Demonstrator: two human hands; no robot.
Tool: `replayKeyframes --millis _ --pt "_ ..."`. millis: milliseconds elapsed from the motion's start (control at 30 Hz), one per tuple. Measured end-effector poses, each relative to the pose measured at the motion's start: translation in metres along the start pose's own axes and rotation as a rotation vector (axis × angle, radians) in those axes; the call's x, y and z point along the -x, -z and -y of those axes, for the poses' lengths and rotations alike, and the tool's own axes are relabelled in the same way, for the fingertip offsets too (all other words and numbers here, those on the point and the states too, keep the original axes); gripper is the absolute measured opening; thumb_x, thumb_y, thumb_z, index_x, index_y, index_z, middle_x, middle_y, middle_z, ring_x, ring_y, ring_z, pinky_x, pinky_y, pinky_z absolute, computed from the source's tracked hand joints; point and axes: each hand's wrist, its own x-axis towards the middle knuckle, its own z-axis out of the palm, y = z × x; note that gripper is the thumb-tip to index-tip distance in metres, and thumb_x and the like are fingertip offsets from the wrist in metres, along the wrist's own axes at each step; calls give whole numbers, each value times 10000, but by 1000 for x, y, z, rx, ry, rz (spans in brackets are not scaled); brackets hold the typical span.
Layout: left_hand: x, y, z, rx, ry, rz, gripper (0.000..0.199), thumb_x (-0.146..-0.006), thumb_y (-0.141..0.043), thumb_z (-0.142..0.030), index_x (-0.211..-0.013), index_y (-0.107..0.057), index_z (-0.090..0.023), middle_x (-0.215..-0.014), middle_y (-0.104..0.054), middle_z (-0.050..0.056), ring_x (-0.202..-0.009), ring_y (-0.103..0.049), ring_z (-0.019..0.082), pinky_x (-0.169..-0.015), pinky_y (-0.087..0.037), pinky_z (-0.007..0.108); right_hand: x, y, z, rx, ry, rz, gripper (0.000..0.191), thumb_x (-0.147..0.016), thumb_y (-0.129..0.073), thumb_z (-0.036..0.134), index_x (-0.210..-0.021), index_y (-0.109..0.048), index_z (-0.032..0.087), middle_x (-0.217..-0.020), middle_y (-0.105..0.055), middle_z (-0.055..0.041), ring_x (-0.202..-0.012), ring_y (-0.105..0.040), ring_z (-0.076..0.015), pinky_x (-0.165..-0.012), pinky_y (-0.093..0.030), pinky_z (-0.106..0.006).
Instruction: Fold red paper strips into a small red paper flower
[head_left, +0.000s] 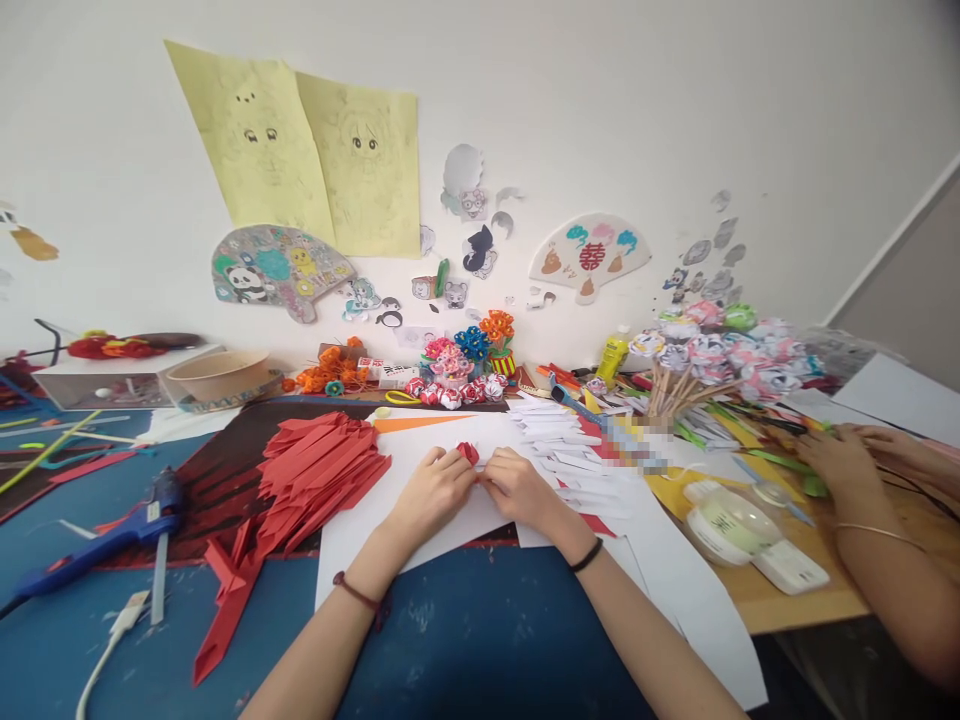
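Note:
Between my two hands is a small piece of folded red paper point(468, 452), mostly covered by the fingers. My left hand point(435, 490) is closed on it from the left. My right hand point(523, 488) pinches at its right side, fingertips almost meeting the left ones. Both hands are just above white paper sheets point(360, 560). To the left lies a big pile of folded red paper strips point(319, 475), with a few loose folded pieces point(232, 590) in front of it. Rows of folded white paper strips point(559, 440) lie beyond my right hand.
A blue glue gun point(112, 540) and a white cable point(120, 640) lie at left. Paper flowers point(457, 355) stand along the wall. At right are a bundle of paper flowers on sticks point(705, 360), a clear bottle point(731, 522) and another person's hands point(847, 460).

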Motion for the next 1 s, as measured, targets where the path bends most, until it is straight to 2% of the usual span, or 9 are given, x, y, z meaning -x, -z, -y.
replayKeyframes --millis 200,367,500,700,867,1000 --pt "-1 3 -5 269 208 -6 74 -864 -540 -174 -849 -607 -202 -842 -660 16 -829 -539 180 -764 -343 344 -1 3 1 -53 47 18 242 -902 -437 30 -805 -596 184 -757 -615 -42 -767 -527 -189 -747 -433 -331" --pt "-4 9 -6 456 334 -32 45 -847 -580 -187 -834 -607 -221 -834 -675 -19 -819 -565 160 -789 -335 340 1 3 1 -66 17 -76 236 -881 -457 22 -818 -618 181 -778 -620 -48 -774 -530 -189 -748 -430 -330" --pt "-5 14 -8 385 271 -20 68 -899 -550 -257 -875 -603 -223 -893 -678 -4 -850 -560 172 -805 -324 353 1 -1 -2 -58 0 -117 243 -872 -457 25 -761 -607 181 -734 -590 -43 -742 -512 -187 -717 -424 -325" --pt "-5 13 -14 211 183 -9 205 -971 -390 -248 -924 -583 -196 -909 -652 47 -846 -533 188 -823 -316 375 1 -2 -2 -62 -28 -95 257 -870 -446 6 -734 -573 182 -724 -565 -35 -732 -493 -182 -709 -408 -315" --pt "-9 12 -18 381 368 -49 183 -967 -412 -269 -865 -551 -209 -864 -646 -1 -804 -541 161 -823 -299 362 -2 5 4 -117 -99 -120 230 -877 -472 16 -746 -546 190 -744 -573 -23 -754 -506 -182 -719 -404 -305" --pt "-11 11 -16 478 481 -56 185 -966 -423 -310 -868 -552 -220 -874 -662 -14 -775 -546 153 -829 -289 364 -4 14 6 -181 -167 -110 104 -910 -544 120 -849 -574 199 -830 -617 -23 -821 -546 -184 -755 -420 -308"
